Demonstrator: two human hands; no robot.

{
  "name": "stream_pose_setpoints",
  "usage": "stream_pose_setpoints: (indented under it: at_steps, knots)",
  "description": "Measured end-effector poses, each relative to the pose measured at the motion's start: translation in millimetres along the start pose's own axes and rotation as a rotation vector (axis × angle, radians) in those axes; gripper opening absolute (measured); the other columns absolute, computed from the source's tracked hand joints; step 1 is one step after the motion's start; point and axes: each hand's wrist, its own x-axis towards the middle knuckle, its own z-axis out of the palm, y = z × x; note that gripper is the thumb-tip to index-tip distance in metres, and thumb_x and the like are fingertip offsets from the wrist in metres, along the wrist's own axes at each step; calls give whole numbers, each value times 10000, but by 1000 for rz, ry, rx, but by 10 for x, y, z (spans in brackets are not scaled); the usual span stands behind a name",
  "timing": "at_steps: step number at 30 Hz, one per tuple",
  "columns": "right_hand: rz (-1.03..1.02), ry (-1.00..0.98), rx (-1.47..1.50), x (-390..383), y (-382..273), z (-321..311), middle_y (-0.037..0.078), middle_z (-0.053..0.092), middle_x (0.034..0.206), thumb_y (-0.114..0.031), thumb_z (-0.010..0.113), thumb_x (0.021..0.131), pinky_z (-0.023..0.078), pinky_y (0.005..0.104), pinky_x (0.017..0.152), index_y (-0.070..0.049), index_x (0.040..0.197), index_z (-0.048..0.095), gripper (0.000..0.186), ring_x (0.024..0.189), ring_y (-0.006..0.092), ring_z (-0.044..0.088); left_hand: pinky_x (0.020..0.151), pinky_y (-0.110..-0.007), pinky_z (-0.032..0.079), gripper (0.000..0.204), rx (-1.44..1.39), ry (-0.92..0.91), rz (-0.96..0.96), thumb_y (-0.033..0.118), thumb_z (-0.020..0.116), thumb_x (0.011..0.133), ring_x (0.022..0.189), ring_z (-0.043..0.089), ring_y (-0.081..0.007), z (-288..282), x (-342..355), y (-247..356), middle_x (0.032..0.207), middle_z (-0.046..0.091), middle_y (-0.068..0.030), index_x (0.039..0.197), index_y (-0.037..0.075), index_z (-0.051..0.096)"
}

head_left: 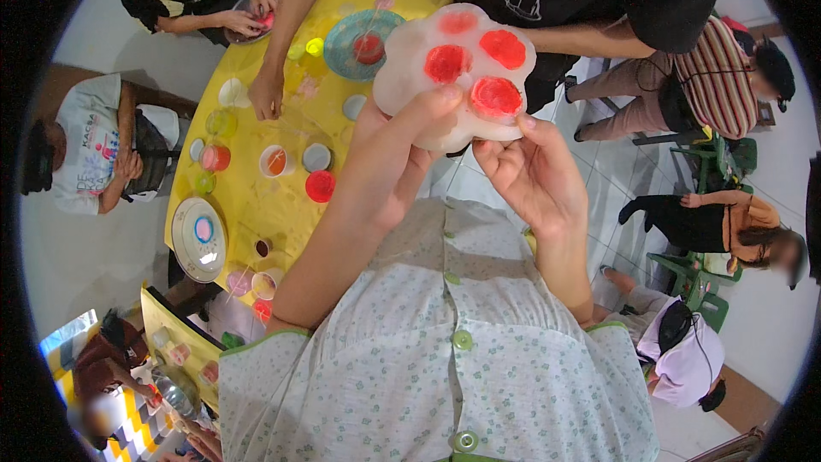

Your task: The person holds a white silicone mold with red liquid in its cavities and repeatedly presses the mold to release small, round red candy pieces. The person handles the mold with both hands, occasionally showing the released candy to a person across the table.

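Mold [466, 77], white with red wells, is held right of the blue plate [337, 44]; left hand [395, 150] clamps its plate-ward side, fingers partly hidden. Right hand [540, 169] pinches the farther side; a cup [369, 49] sits on the blue plate.

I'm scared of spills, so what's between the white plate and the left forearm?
In the head view, a small round container, dark inside, sits on the yellow tablecloth between the white plate and left forearm.
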Motion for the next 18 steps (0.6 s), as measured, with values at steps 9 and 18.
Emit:
stream_pose_setpoints:
  at_steps: [9,18]
  knots:
    - [-8,-9,119,145,48,96,117,605,1148,-100,546,905,483,336,902,12,1122,556,244,1051,203,576,875,-277,520,439,-31,6,30,81,653,833,1034,608,-160,-11,42,88,1147,594,-88,1222,-19,475]
    - [32,-45,137,264,59,229,122,622,1116,-95,539,905,480,329,894,26,1100,555,229,1034,198,584,851,-289,538,386,-38,66,19,91,624,856,1016,622,-165,-90,48,174,1135,601,-86,1207,-3,495]
